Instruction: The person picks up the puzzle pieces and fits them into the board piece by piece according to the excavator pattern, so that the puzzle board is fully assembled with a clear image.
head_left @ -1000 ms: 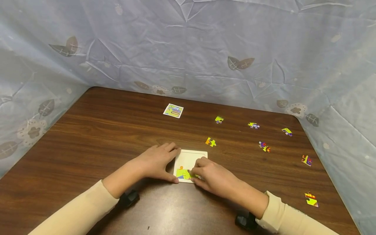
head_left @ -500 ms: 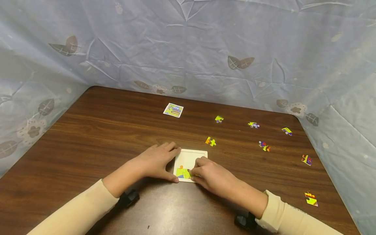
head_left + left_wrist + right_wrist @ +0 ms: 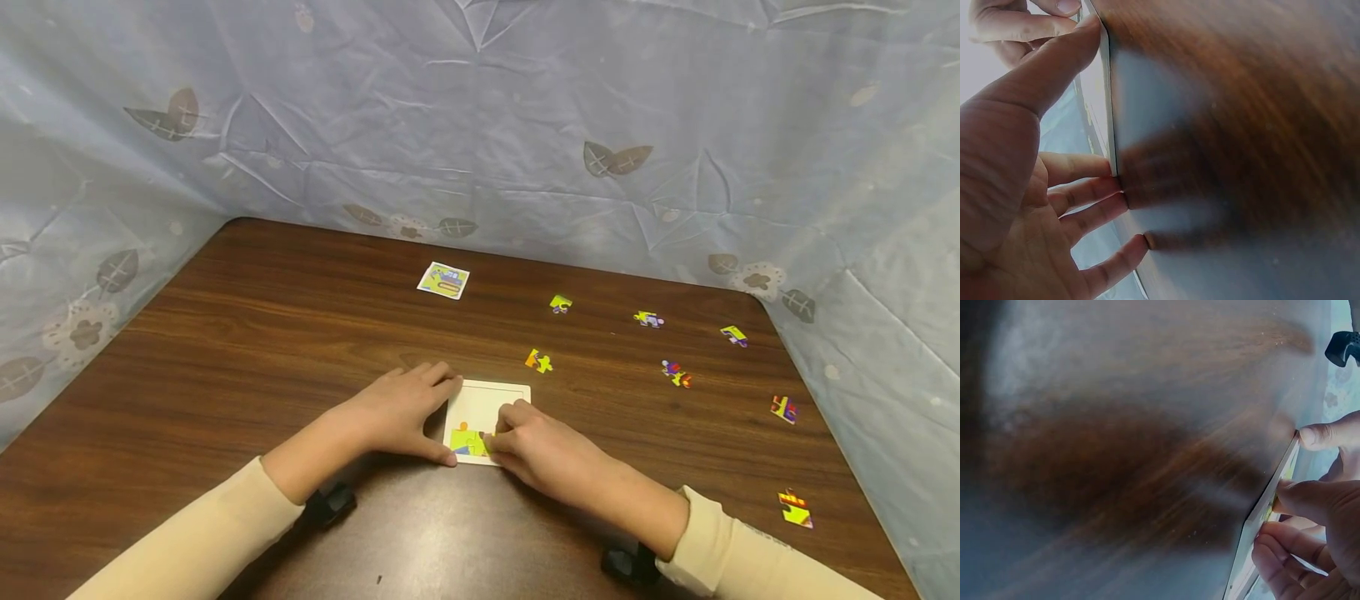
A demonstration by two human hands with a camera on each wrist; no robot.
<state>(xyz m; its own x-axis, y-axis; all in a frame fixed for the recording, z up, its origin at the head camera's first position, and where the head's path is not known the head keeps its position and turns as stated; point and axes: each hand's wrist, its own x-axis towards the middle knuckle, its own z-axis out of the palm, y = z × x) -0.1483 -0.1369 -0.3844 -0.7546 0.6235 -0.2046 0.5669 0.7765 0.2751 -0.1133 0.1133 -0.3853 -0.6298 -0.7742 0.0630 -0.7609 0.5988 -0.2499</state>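
Observation:
A square cream puzzle tray point(image 3: 480, 404) lies on the table, with yellow-green jigsaw pieces point(image 3: 465, 442) along its near edge and an orange dot on the bare base above them. My left hand point(image 3: 401, 412) rests against the tray's left side, thumb at the near corner and index finger at the far one. Its fingers look straight in the left wrist view. Over the tray's near right part, my right hand point(image 3: 543, 446) has curled fingers and thumb on a yellow-green puzzle piece point(image 3: 1270, 509), which they mostly hide.
Loose puzzle pieces lie about, including an orange-and-yellow one point(image 3: 538, 361) beyond the tray, a green one point(image 3: 560, 304) farther back and several to the right, such as a red-and-yellow one point(image 3: 795, 508). A small picture card point(image 3: 444, 281) lies at the back. A patterned curtain point(image 3: 480, 150) surrounds the brown table point(image 3: 300, 317).
The right fingers shift slightly over the piece in the tray's near right part. My left hand and the tray stay in place, and the loose pieces have not moved.

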